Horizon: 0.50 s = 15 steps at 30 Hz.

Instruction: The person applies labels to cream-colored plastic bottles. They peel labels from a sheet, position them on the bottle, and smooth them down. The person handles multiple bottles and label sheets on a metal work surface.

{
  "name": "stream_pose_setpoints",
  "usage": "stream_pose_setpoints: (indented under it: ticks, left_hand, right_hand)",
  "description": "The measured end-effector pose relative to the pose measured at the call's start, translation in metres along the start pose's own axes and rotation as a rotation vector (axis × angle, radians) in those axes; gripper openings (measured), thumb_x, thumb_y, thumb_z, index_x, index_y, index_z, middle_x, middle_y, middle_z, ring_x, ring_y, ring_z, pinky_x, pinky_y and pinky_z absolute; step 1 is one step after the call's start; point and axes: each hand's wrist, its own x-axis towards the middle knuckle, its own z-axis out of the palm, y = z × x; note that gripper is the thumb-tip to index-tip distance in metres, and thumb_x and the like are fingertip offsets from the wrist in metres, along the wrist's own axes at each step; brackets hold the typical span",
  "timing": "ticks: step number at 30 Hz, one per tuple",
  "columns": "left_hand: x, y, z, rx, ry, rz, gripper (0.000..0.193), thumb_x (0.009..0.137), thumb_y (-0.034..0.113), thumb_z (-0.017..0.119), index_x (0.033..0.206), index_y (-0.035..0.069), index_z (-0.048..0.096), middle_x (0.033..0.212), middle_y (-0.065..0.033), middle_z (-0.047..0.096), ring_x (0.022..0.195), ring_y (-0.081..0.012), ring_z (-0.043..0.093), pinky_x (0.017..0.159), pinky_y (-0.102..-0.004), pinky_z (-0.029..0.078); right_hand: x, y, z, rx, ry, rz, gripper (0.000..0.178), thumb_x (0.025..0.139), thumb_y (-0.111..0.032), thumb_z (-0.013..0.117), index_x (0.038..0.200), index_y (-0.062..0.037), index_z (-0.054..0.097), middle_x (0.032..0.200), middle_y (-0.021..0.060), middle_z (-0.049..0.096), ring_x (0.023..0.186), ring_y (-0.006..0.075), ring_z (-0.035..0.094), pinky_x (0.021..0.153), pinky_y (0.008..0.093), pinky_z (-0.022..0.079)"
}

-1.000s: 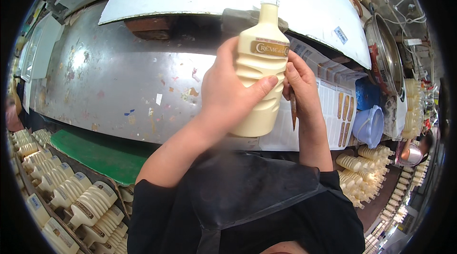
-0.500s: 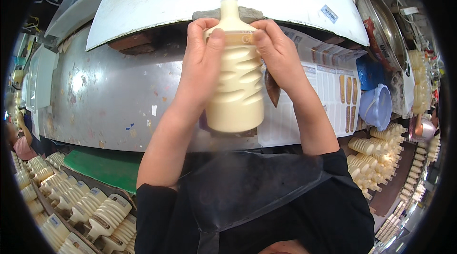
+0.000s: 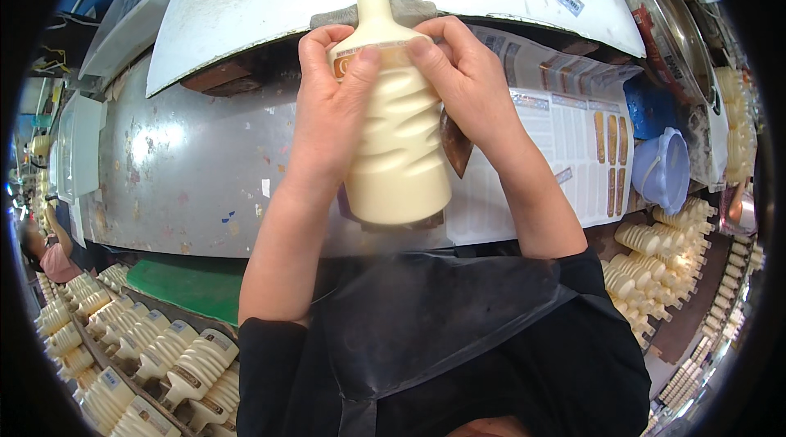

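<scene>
A cream-coloured bottle (image 3: 399,155) with spiral grooves lies over the bench, its clear-topped neck pointing away from me. My left hand (image 3: 332,97) grips its left shoulder, thumb on the label band (image 3: 341,65) and fingers curled behind. On the opposite shoulder, my right hand (image 3: 468,81) holds the bottle, thumb pressed on the same band. Under the neck sits a grey folded cloth (image 3: 413,9). A brown pointed piece (image 3: 455,146) shows between the bottle and my right wrist; its kind I cannot make out.
A label sheet (image 3: 540,150) with some brown strips lies right on the metal bench (image 3: 180,167). Beyond is a raised white board (image 3: 270,3). A lilac bucket (image 3: 665,171) stands right. Similar bottles (image 3: 196,363) fill both sides; a person (image 3: 57,249) is far left.
The bottle has turned about its length, so the label band's brown part has moved left. Bottle and both hands have shifted slightly left and away; my right thumb has slid inward along the band.
</scene>
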Motion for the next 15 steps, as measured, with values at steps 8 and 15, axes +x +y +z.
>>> stream_pose_setpoints:
  ticks: [8,15]
  left_hand:
    - [0.0002,-0.0045,0.0,-0.107,-0.022,-0.049,0.048,0.103,0.033,0.062,0.134,0.005,0.038,0.119,-0.0137,0.054,0.104,-0.0153,0.055,0.09,-0.0296,0.051]
    - [-0.0008,-0.0045,-0.0023,-0.108,-0.04,-0.06,0.038,0.108,0.028,0.051,0.134,0.003,0.039,0.121,-0.0113,0.053,0.104,-0.0134,0.058,0.089,-0.0281,0.054]
  right_hand:
    - [-0.003,-0.0007,0.0004,-0.021,0.04,-0.018,0.042,0.098,-0.043,0.06,0.111,-0.0027,0.064,0.083,0.0157,0.071,0.08,0.0311,0.069,0.073,0.0401,0.052]
    - [-0.0017,0.0021,0.0012,0.087,0.047,-0.018,0.038,0.099,-0.039,0.061,0.11,-0.0027,0.064,0.086,0.0141,0.072,0.081,0.0258,0.07,0.076,0.037,0.053]
